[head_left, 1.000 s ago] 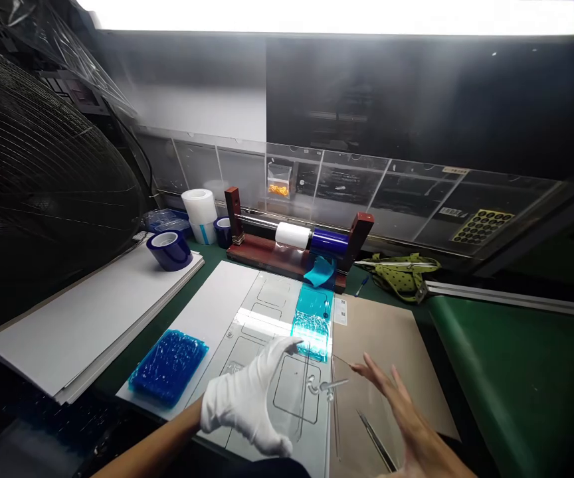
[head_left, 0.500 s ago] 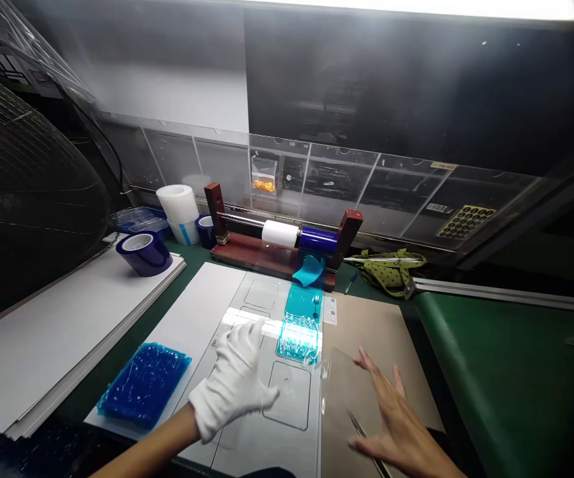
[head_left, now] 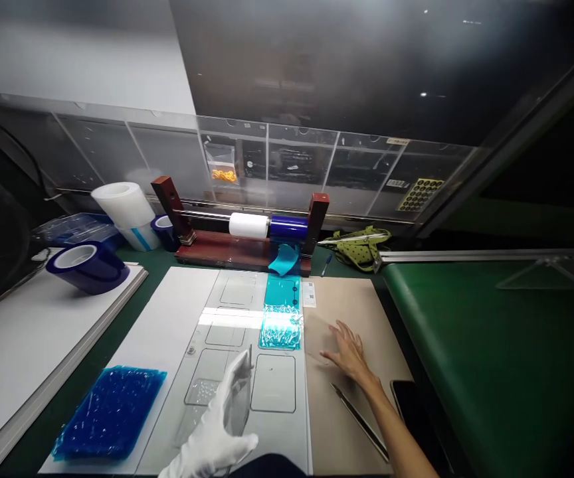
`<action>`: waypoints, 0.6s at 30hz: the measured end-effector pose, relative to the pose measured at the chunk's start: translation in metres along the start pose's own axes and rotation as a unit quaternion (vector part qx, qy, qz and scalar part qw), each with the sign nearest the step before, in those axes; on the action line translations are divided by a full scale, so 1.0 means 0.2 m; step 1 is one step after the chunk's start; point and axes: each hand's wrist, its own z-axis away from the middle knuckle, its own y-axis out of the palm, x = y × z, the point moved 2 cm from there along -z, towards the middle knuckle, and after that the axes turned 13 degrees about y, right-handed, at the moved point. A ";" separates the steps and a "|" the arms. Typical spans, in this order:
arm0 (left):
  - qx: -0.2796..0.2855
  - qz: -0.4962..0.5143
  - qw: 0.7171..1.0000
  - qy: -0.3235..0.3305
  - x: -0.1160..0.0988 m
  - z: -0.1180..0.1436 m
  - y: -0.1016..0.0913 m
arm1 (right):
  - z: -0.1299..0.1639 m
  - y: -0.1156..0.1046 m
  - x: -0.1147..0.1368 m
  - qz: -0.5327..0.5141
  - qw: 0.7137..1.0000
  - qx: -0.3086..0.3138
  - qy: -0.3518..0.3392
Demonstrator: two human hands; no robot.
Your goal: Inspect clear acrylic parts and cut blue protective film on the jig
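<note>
I am watching the left hand, gloved in white, near the counter's front edge; its grip is pinching a thin clear sheet by the edge, holding it upright over the jig plate. The right hand, bare, is lying flat with fingers spread on the brown board, grip wide, over a clear panel I can barely make out. Tweezers are lying just in front of that hand, and a phone is sitting at the board's right edge. A teal film is covering the plate's far right pockets. A blue tray is resting at the front left. The tape stand is standing along the back edge.
</note>
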 end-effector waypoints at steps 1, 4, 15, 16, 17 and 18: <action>0.001 0.022 1.000 0.012 -0.02 0.01 0.00 | 0.06 -0.01 -0.03 0.006 1.000 0.001 0.013; 0.015 0.071 0.997 0.023 -0.13 0.03 0.00 | 0.28 0.04 -0.10 0.012 0.998 0.016 0.060; 0.156 -0.030 0.986 0.048 -0.47 -0.07 0.02 | 0.76 -0.21 0.07 -0.424 0.900 0.064 0.075; 0.173 -0.029 0.983 0.057 -0.48 -0.08 0.02 | 0.84 -0.29 0.12 -0.467 0.878 0.075 0.064; 0.190 -0.025 0.979 0.068 -0.49 -0.09 0.03 | 0.91 -0.36 0.17 -0.489 0.867 0.078 0.055; 0.205 -0.018 0.975 0.081 -0.51 -0.10 0.03 | 0.98 -0.43 0.22 -0.497 0.864 0.067 0.044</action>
